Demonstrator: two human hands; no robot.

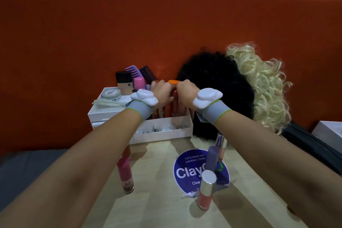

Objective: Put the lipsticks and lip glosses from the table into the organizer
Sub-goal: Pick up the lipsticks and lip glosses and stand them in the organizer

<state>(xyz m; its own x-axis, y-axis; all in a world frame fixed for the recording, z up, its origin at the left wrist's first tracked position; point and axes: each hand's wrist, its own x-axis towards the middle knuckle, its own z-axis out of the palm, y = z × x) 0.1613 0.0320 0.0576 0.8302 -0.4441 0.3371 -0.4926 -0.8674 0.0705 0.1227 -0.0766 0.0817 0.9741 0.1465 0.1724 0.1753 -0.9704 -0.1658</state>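
The white organizer (166, 131) stands at the table's far edge. My left hand (161, 92) and my right hand (185, 95) meet above its middle compartment, fingers closed. Under the left hand a clear lip gloss tube (160, 113) reaches down into the compartment. The right hand grips a reddish lip gloss tube (174, 98), and an orange tip (173, 81) shows between the hands. On the table stand a pink-capped lip gloss (125, 170), a purple-capped one (212, 159), a silver-capped coral one (206, 190) and a chrome tube (221, 140).
Combs (136, 72), a foundation bottle (124, 83), a pink bottle (139, 83) and a jar (112, 94) fill the organizer's left and back. A black wig (218, 87) and a blonde wig (262, 83) sit to its right. A blue round sticker (188, 170) marks the table.
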